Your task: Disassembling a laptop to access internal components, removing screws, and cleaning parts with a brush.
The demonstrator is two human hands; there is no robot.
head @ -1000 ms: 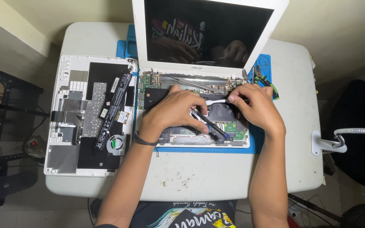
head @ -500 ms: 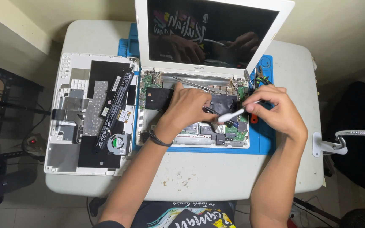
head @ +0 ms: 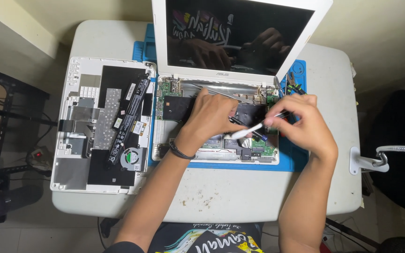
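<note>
At the six o'clock edge of the view, a dark printed shirt (head: 209,241) is seen, and both forearms rise from it over the white table (head: 240,197).

The left hand (head: 209,119) is laid palm down across the exposed base of the opened laptop (head: 216,140), fingers pressed together and curled over the dark middle section; a dark band (head: 180,151) is worn at the wrist. Whether anything is gripped beneath those fingers cannot be told.

At three o'clock from it, the right hand (head: 303,124) is held just above the base, its fingertips pinched on a slim white-tipped tool (head: 254,127). The tool is angled toward eight o'clock, its white end lying over the circuit board close to the left hand's fingertips.

The base rests on a blue mat (head: 291,157). At nine o'clock from the base, the removed white keyboard cover (head: 99,124) lies face down, with a long black battery (head: 127,117) and a small fan (head: 130,157) on it.

Toward twelve o'clock, the dark screen (head: 235,37) is stood upright, both hands reflected in it. At three o'clock, a lamp clamp (head: 369,161) is fixed to the table edge.
</note>
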